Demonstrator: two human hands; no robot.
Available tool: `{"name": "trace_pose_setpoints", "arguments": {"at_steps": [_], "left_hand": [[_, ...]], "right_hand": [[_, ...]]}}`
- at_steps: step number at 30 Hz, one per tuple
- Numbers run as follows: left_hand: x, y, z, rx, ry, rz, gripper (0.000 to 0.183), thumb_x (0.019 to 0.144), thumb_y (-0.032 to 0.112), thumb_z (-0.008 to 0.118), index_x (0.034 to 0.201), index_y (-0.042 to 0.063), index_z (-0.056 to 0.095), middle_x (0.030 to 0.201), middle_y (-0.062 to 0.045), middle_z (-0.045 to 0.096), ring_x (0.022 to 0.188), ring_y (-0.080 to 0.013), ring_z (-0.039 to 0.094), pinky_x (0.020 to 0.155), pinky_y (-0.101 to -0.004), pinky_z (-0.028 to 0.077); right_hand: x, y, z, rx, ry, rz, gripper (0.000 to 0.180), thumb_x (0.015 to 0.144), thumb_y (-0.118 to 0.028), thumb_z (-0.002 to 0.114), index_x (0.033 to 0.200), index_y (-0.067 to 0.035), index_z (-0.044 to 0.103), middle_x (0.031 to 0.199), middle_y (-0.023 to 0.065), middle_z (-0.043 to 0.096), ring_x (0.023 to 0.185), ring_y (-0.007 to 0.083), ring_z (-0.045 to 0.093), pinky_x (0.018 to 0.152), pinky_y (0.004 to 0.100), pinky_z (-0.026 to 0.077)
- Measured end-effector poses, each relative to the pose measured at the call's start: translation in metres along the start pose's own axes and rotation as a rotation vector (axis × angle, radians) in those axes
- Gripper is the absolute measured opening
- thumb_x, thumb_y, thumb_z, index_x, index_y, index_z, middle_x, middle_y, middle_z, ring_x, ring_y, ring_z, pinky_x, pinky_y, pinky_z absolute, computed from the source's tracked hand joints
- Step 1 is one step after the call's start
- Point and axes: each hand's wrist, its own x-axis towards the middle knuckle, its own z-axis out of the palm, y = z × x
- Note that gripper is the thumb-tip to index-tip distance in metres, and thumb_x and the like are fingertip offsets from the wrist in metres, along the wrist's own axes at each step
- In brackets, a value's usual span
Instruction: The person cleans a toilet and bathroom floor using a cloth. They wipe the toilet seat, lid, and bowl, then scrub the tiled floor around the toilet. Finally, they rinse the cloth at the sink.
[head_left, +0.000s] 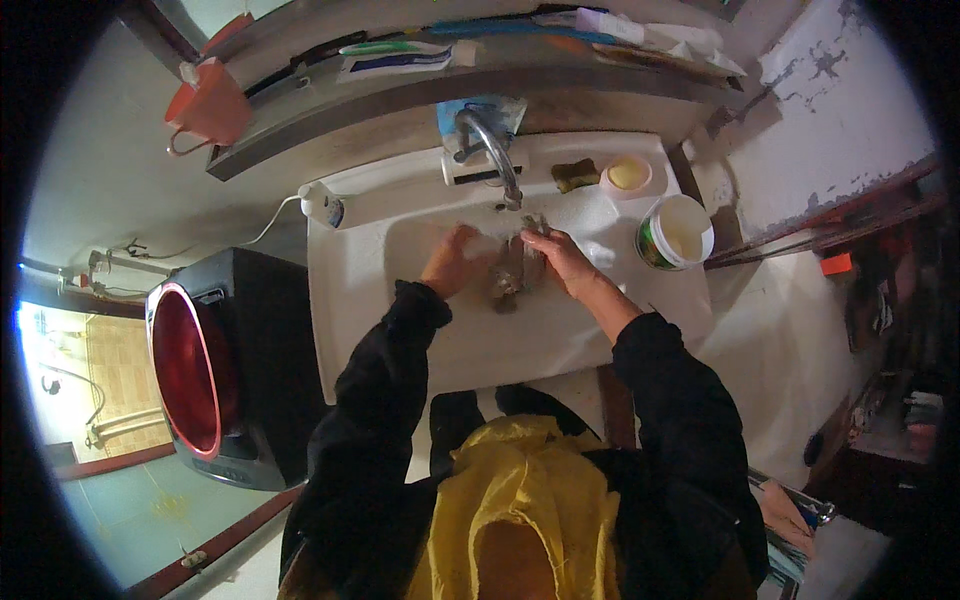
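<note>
Over the basin of a white ceramic sink (480, 349), both hands are below a curved chrome faucet (495, 154). My right hand (566, 259) pinches a limp, wet-looking grey-brown item (535, 223), perhaps a cloth; its kind is unclear. More grey-brown material (508, 277) lies or hangs between the hands; blur hides whether it is the same piece. My left hand (452, 262) is to the left, motion-blurred, its fingers curled near a pale smear. Whether it grips anything cannot be made out.
On the sink's right ledge sit a brown sponge (575, 175), a pink soap dish (626, 177) and a white plastic tub (679, 234). A white bottle (321, 204) stands at the left corner. Leftward is a black washing machine (262, 360). A cluttered shelf (420, 94) runs behind the faucet.
</note>
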Motion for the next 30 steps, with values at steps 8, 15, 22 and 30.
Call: {"name": "trace_pose_setpoints", "arguments": {"at_steps": [8,15,22,30], "left_hand": [[-0.009,0.017,0.046,-0.728,-0.271,-0.274,0.03,0.095,0.02,0.064,0.117,0.001,0.057,0.107,-0.006,0.064,0.104,-0.0138,0.057,0.089,-0.0327,0.048],[0.008,0.033,0.042,-0.754,0.031,-0.251,0.022,0.097,0.023,0.061,0.108,0.003,0.058,0.095,-0.004,0.062,0.089,-0.0144,0.058,0.078,-0.0318,0.048],[0.004,0.03,-0.009,-0.499,0.127,-0.372,0.025,0.092,0.024,0.068,0.097,0.001,0.06,0.093,-0.006,0.064,0.084,-0.015,0.06,0.07,-0.0315,0.052],[-0.003,-0.103,-0.041,0.095,0.177,-0.208,0.036,0.081,0.018,0.075,0.113,0.004,0.063,0.12,-0.016,0.059,0.104,-0.0259,0.061,0.089,-0.0394,0.05]], "right_hand": [[-0.009,0.001,-0.023,-0.137,-0.05,0.185,0.052,0.09,-0.052,0.066,0.126,-0.016,0.058,0.131,-0.0042,0.057,0.127,0.0133,0.049,0.103,0.041,0.042],[0.0,0.039,-0.037,-0.074,-0.268,-0.224,0.038,0.096,-0.029,0.06,0.128,-0.011,0.059,0.124,0.0009,0.063,0.115,0.0134,0.058,0.091,0.0341,0.051],[-0.017,-0.018,-0.023,-0.211,0.271,-0.332,0.024,0.09,-0.028,0.059,0.084,-0.005,0.058,0.073,-0.0027,0.053,0.065,0.0102,0.047,0.06,0.0317,0.041],[-0.029,-0.055,0.004,-0.479,0.251,-0.513,0.033,0.093,-0.03,0.062,0.079,-0.001,0.054,0.068,0.0019,0.052,0.065,0.0115,0.044,0.058,0.0303,0.039]]}}
